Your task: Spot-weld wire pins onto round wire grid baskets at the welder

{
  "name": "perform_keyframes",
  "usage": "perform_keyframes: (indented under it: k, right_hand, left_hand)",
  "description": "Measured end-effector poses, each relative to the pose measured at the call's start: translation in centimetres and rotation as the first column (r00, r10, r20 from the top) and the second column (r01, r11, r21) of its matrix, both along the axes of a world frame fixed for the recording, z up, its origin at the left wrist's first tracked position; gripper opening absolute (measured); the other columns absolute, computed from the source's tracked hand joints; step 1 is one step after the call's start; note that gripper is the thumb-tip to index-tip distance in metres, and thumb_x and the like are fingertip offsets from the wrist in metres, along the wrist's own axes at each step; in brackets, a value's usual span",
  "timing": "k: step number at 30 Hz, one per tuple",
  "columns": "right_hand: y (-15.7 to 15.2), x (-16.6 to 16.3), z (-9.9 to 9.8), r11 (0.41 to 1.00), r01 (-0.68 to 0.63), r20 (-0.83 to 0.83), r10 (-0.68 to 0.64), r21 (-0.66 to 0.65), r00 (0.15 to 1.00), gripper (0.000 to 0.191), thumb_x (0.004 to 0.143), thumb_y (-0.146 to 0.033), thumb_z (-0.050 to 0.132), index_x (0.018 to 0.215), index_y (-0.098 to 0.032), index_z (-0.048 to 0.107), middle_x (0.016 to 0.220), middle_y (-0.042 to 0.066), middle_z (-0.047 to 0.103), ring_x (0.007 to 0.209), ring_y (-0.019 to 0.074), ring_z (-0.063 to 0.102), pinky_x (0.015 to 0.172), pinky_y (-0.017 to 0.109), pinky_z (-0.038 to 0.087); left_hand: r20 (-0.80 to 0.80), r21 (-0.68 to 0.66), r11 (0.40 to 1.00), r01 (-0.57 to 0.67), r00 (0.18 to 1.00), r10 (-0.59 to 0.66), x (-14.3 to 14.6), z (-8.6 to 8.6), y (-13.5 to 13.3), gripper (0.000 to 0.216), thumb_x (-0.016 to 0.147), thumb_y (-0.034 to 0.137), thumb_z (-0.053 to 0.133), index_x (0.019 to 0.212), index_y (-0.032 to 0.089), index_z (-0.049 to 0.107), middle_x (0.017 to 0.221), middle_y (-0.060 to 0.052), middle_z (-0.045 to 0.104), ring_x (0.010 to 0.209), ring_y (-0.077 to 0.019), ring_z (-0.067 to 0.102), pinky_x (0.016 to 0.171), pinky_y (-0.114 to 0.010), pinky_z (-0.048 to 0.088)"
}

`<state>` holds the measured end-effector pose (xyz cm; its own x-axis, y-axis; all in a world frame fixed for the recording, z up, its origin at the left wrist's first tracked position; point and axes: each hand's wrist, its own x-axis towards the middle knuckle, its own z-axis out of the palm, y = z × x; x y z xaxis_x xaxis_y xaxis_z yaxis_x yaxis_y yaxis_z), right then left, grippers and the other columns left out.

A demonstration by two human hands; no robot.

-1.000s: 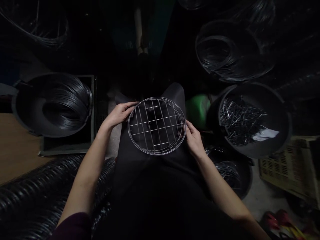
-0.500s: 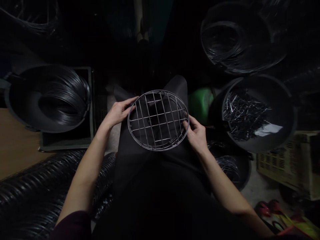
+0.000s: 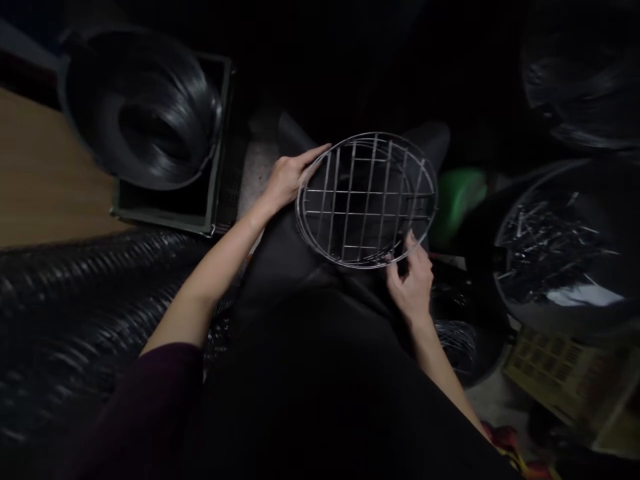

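A round wire rack (image 3: 367, 200) with crossing bars and a doubled rim is held above my lap, over dark cloth. My left hand (image 3: 289, 179) grips its left edge, the index finger lying along the rim and the other fingers partly hidden. At the lower right edge, the thumb and fingers of my right hand (image 3: 413, 277) are closed about the rim.
To the left, a black tub (image 3: 90, 140) with a wire coil (image 3: 170, 113) rests on a crate (image 3: 165, 223). Stacked wire rings (image 3: 75, 333) lie below it. On the right are a green object (image 3: 457, 197), a bucket (image 3: 620, 247) of short metal pieces and a yellowish crate (image 3: 545, 360).
The rack has shifted up and right in view, along with the surroundings as the camera turned. My right hand has moved from the rack's right side to its lower right edge.
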<state>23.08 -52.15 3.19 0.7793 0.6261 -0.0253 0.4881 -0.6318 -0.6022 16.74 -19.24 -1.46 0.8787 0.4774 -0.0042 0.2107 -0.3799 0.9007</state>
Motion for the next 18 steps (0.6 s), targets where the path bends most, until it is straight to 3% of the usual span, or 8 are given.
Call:
perform_keyframes:
  k: [2, 5, 11, 15, 18]
  right_hand:
    - [-0.7, -0.7, 0.1, 0.992, -0.103, -0.030, 0.101, -0.075, 0.994, 0.077, 0.087, -0.051, 0.056, 0.152, -0.014, 0.036, 0.151, 0.020, 0.044, 0.139, 0.0344, 0.042, 0.114, 0.057, 0.034]
    - [-0.5, -1.6, -0.4, 0.987, -0.073, -0.015, 0.072, -0.142, 0.997, 0.100, 0.079, -0.063, 0.063, 0.156, -0.014, 0.024, 0.153, 0.023, 0.038, 0.140, 0.0390, 0.039, 0.113, 0.062, 0.031]
    - [1.4, -2.9, -2.2, 0.964, 0.036, 0.029, -0.029, -0.265, 0.999, 0.097, 0.086, -0.071, 0.047, 0.156, -0.010, 0.016, 0.156, 0.027, 0.030, 0.146, 0.0381, 0.028, 0.115, 0.068, 0.018]
    - [1.4, -2.9, -2.3, 0.981, 0.034, 0.021, -0.031, -0.192, 0.999, 0.099, 0.085, -0.075, 0.046, 0.156, -0.009, 0.021, 0.154, 0.027, 0.035, 0.145, 0.0380, 0.032, 0.115, 0.069, 0.018]
    - [0.7, -2.0, -1.0, 0.996, 0.057, -0.056, -0.060, -0.062, 0.997, 0.088, 0.084, -0.071, 0.052, 0.149, -0.013, 0.040, 0.147, 0.022, 0.047, 0.139, 0.0347, 0.043, 0.115, 0.064, 0.028]
  left_hand:
    - [-0.001, 0.011, 1.000, 0.005, 1.000, -0.005, 0.0, -0.4, 0.1, 0.044, 0.093, 0.053, 0.057, 0.128, 0.028, 0.065, 0.123, 0.000, 0.070, 0.115, -0.0299, 0.067, 0.105, -0.050, 0.049]
    - [-0.011, 0.039, 0.999, 0.027, 1.000, -0.027, 0.0, -1.0, 0.1, 0.045, 0.094, 0.055, 0.055, 0.130, 0.030, 0.063, 0.124, 0.001, 0.070, 0.116, -0.0304, 0.067, 0.105, -0.052, 0.048]
    - [0.014, 0.065, 0.998, 0.009, 1.000, -0.010, -0.3, -1.7, 0.1, 0.043, 0.097, 0.055, 0.049, 0.133, 0.035, 0.061, 0.128, 0.004, 0.068, 0.119, -0.0269, 0.065, 0.104, -0.046, 0.049]
    - [0.065, 0.056, 0.998, -0.034, 0.997, 0.030, -0.4, -0.4, -0.3, 0.038, 0.097, 0.048, 0.053, 0.127, 0.028, 0.066, 0.124, -0.002, 0.071, 0.113, -0.0248, 0.068, 0.102, -0.040, 0.051]
    - [0.122, 0.032, 0.989, -0.141, 0.983, 0.136, -0.9, 1.1, -0.4, 0.039, 0.098, 0.047, 0.051, 0.118, 0.022, 0.072, 0.111, -0.005, 0.075, 0.105, -0.0223, 0.070, 0.098, -0.037, 0.052]
